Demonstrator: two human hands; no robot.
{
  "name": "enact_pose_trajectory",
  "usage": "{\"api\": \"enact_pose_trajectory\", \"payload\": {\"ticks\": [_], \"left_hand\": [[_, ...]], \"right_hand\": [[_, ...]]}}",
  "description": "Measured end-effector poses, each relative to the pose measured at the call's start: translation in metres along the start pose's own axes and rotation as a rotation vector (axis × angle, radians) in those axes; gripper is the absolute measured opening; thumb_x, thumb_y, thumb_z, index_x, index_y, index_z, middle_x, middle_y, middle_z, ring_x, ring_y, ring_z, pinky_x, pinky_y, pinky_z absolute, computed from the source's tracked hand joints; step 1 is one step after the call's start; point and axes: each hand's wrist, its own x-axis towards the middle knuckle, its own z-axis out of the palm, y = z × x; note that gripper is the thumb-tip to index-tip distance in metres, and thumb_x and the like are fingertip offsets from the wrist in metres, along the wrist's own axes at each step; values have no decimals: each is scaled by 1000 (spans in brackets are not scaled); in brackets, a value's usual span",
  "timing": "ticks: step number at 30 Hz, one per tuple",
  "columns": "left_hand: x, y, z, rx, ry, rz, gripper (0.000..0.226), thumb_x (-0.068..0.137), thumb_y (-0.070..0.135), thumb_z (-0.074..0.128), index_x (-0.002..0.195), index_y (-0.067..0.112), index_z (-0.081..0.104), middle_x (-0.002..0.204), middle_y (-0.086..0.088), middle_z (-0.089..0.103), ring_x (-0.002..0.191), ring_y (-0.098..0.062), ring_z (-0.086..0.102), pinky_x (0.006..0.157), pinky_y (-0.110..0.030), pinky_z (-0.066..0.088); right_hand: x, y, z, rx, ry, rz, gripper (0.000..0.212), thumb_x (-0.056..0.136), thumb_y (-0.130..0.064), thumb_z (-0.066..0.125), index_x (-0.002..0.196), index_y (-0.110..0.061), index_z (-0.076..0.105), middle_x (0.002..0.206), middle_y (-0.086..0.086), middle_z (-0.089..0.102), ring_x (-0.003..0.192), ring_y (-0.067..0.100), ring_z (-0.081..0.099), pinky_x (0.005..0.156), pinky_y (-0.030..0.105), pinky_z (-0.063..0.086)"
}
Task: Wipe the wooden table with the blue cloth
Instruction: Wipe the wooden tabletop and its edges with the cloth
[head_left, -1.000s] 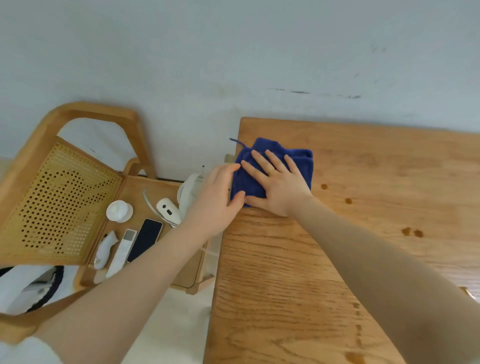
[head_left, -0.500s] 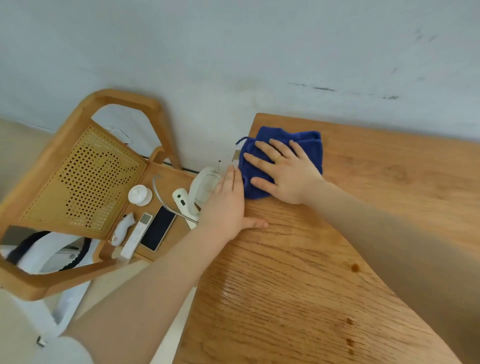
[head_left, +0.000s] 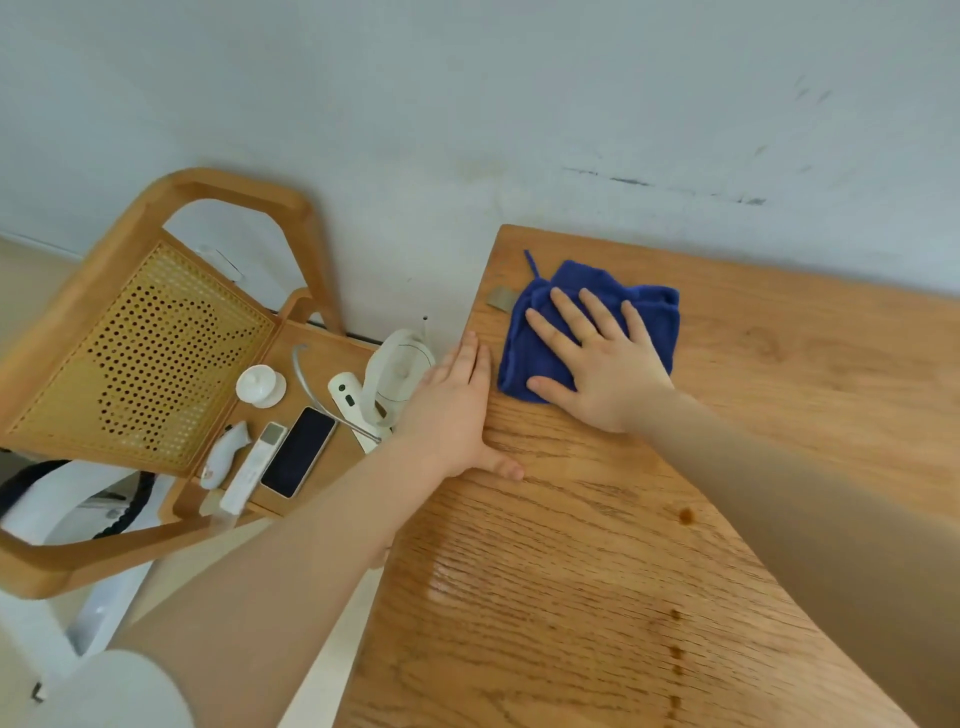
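Flat and spread, right hand (head_left: 602, 364) grip pressing blue cloth (head_left: 649, 317); left hand (head_left: 447, 415) straight-fingered on wooden table (head_left: 597, 571) edge.

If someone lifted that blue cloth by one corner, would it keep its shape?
Probably not: the blue cloth lies in soft, bunched folds under the right hand, so it would likely droop. It looks light. Its fuzzy weave probably drags rather than slides on the wooden table.
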Motion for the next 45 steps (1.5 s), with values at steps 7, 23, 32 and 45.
{"api": "enact_pose_trajectory", "payload": {"ticks": [7, 23, 32, 45], "left_hand": [[3, -10, 8, 7, 67, 59, 139, 52, 75, 65, 147, 11, -15, 155, -6, -21, 145, -20, -9, 117, -34, 2], [5, -7, 3, 30, 39, 60, 140, 53, 75, 66, 146, 6, -13, 155, -13, -17, 145, -25, -6, 119, -39, 7], [-4, 1, -4, -30, 18, 23, 139, 54, 70, 70, 146, 7, -13, 156, -11, -18, 145, -23, -7, 117, -36, 5], [-20, 29, 7, -166, 51, -29, 116, 75, 43, 72, 147, 15, -15, 157, -2, -16, 145, -16, -10, 116, -28, -1]], "right_hand": [[63, 25, -7, 53, 45, 205, 72, 86, -70, 22, 147, -40, 0, 159, -5, -5, 145, 22, -5, 115, 52, -3], [29, 13, 2, 85, 50, 301, 79, 86, -68, 24, 149, -30, -4, 158, -6, -7, 145, 17, -6, 116, 47, -3], [-16, 5, 5, 81, 12, 265, 74, 85, -71, 15, 147, -38, -7, 158, -4, -11, 145, 21, -10, 114, 51, -6], [16, 93, -4, 89, 31, 239, 72, 87, -68, 25, 148, -38, 2, 159, -5, -4, 145, 21, -4, 116, 49, -3]]}}
